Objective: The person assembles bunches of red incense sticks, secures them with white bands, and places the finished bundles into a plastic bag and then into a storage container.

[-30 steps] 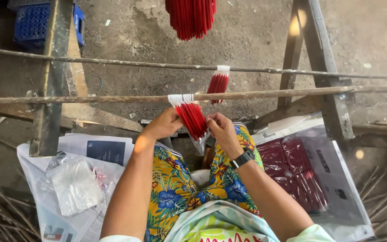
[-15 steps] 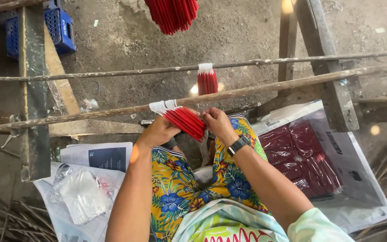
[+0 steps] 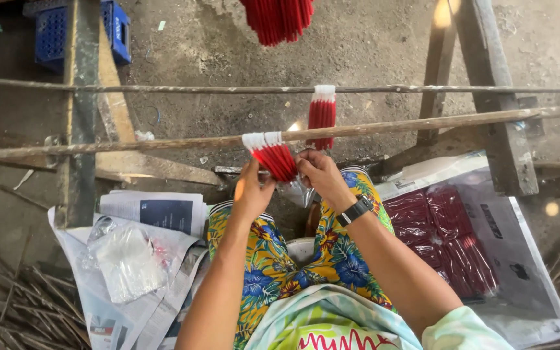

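While both hands' grip closes on red bundle [image 3: 275,159], wooden rail [image 3: 422,123] crosses dirt floor [image 3: 371,45].

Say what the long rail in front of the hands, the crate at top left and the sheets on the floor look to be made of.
Rail: rough pole, probably bamboo or wood, dull brown and uneven.
Crate: moulded plastic, blue, with a lattice wall.
Sheets: newsprint paper, matte, creased, printed.
Both hands, left hand and right hand, hold a red bundle.
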